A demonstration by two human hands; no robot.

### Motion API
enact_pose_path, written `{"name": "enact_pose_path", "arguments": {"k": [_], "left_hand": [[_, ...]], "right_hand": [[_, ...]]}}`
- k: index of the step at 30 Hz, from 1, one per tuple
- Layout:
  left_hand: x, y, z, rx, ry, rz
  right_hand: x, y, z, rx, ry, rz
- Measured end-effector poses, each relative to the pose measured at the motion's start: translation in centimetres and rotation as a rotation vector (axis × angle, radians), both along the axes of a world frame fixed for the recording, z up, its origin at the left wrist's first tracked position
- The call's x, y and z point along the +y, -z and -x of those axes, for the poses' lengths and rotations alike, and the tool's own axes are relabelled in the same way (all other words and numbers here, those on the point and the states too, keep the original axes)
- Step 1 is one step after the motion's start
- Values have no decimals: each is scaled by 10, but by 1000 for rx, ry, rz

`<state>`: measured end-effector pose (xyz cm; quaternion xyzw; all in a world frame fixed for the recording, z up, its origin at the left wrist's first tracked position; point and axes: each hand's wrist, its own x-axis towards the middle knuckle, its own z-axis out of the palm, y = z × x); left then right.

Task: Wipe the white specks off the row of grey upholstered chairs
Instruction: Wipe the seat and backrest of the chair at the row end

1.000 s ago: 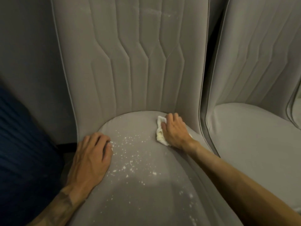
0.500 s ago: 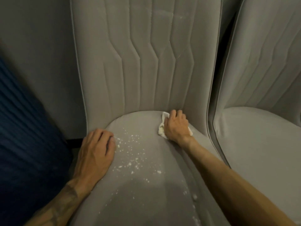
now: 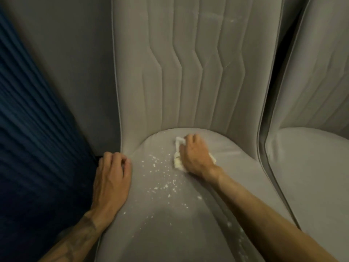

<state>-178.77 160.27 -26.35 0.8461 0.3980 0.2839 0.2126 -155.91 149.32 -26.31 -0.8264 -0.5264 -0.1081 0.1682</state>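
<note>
My right hand [image 3: 196, 157] is curled over the white cloth [image 3: 177, 163], pressing it onto the far part of the grey chair's seat [image 3: 170, 239]. The white specks [image 3: 162, 178] lie just left of the cloth and nearer to me, a scatter trailing toward the near right. I judge the next sweep goes that way. My left hand [image 3: 111, 176] rests on the seat's left edge, fingers loosely bent, holding nothing.
</note>
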Motion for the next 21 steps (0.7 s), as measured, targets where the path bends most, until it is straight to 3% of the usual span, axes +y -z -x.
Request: {"name": "enact_pose_path", "arguments": {"k": [3, 8, 10, 13, 15, 17, 19, 21], "left_hand": [[-1, 2, 1, -58, -34, 56], [0, 6, -1, -75, -44, 72], [0, 7, -3, -74, -42, 69], [0, 8, -2, -69, -43, 73], [0, 8, -2, -65, -45, 69], [0, 9, -3, -64, -41, 69], [0, 9, -4, -64, -42, 57], [0, 9, -5, -63, -51, 50]], "right_hand": [[-7, 1, 7, 107, -114, 3], [-5, -6, -44, 6, 269, 163], [11, -2, -19, -8, 174, 168], [22, 5, 24, 86, -64, 4], [15, 3, 13, 80, -97, 16], [9, 0, -16, 108, 55, 42], [8, -3, -37, 21, 247, 118], [20, -2, -23, -68, 202, 165]]}}
